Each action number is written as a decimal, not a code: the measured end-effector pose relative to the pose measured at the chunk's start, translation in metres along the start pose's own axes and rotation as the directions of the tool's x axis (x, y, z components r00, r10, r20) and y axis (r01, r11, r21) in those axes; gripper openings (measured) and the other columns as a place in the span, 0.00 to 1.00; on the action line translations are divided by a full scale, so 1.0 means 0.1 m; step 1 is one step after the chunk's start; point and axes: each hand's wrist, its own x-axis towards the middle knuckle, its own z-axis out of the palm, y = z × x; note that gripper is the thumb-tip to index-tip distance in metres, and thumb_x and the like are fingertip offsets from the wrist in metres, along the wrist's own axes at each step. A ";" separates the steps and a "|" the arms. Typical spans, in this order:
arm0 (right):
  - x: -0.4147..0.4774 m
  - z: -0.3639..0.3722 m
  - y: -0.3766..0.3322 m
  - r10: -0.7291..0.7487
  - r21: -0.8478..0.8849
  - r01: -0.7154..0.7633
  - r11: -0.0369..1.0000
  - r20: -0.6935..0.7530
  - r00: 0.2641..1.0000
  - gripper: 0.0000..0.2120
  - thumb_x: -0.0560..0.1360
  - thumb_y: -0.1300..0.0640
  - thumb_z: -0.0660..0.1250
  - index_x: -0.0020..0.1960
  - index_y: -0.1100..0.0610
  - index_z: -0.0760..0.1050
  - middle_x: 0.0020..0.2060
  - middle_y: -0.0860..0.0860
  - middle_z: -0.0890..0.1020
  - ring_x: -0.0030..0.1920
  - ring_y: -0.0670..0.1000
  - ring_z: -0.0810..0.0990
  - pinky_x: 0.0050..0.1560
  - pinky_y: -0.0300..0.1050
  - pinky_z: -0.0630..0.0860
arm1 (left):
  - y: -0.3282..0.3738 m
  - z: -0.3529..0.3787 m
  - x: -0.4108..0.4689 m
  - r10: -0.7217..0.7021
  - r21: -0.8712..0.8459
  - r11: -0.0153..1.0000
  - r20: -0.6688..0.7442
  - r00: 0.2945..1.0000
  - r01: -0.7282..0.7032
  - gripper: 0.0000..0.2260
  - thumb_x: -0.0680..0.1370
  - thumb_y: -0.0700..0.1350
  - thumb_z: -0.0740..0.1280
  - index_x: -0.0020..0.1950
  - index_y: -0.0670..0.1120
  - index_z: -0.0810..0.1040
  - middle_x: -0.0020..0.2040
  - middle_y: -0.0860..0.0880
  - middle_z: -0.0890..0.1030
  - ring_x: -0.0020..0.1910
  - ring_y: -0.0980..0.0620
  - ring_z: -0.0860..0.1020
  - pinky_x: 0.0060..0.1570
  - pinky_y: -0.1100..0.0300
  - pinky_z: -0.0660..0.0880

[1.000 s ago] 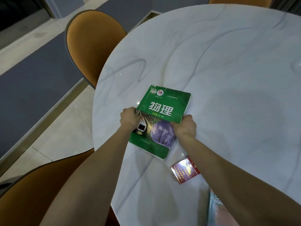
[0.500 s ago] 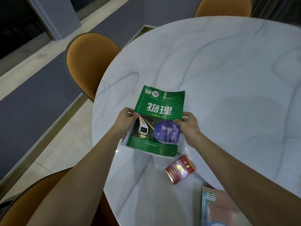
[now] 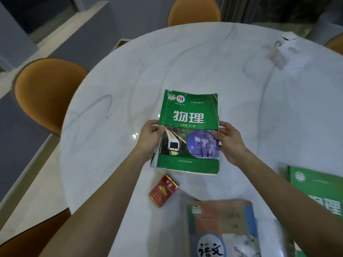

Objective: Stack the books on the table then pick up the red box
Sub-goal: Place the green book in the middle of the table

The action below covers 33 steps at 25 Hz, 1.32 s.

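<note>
A green physics book (image 3: 189,115) is held above the round white marble table (image 3: 185,62). My left hand (image 3: 150,138) grips its left edge and my right hand (image 3: 230,140) grips its right edge. A small red box (image 3: 163,190) lies on the table just below the book, between my forearms. An orange and blue book (image 3: 222,229) lies near the front edge. Another green book (image 3: 319,190) lies at the right, partly cut off by the frame.
Orange chairs stand at the left (image 3: 46,93), at the far side (image 3: 193,12) and at the near left corner (image 3: 27,243). A white tissue box (image 3: 282,51) sits at the far right of the table. Tiled floor runs along the left.
Both hands have lifted the green book and carried it toward the right and nearer to me. The view has swung right, so two more books now show.
</note>
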 end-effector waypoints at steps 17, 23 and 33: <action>0.53 -1.53 0.38 0.061 -0.150 -0.097 0.984 -0.233 0.971 0.20 0.76 0.70 0.61 0.67 0.59 0.71 0.57 0.61 0.80 0.56 0.61 0.81 0.61 0.59 0.77 | -0.46 1.85 0.13 -0.111 0.162 0.981 0.012 0.994 0.108 0.09 0.80 0.38 0.60 0.59 0.44 0.68 0.58 0.39 0.79 0.48 0.45 0.78 0.50 0.48 0.76; 0.71 -1.54 0.44 0.035 -0.287 -0.106 0.952 -0.244 0.969 0.20 0.76 0.67 0.62 0.66 0.55 0.73 0.57 0.58 0.81 0.57 0.59 0.80 0.62 0.56 0.76 | -0.48 1.93 0.23 -0.093 0.286 0.953 -0.034 0.995 0.099 0.11 0.79 0.38 0.61 0.62 0.41 0.69 0.59 0.38 0.79 0.53 0.42 0.78 0.51 0.53 0.76; 0.69 -1.52 0.43 -0.125 -0.768 -0.107 0.632 -0.236 0.964 0.13 0.76 0.63 0.62 0.60 0.64 0.75 0.57 0.63 0.78 0.56 0.62 0.77 0.56 0.49 0.75 | -0.53 1.90 0.21 0.096 0.820 0.564 0.050 0.994 -0.095 0.12 0.79 0.43 0.60 0.59 0.38 0.74 0.58 0.38 0.75 0.58 0.40 0.74 0.53 0.48 0.74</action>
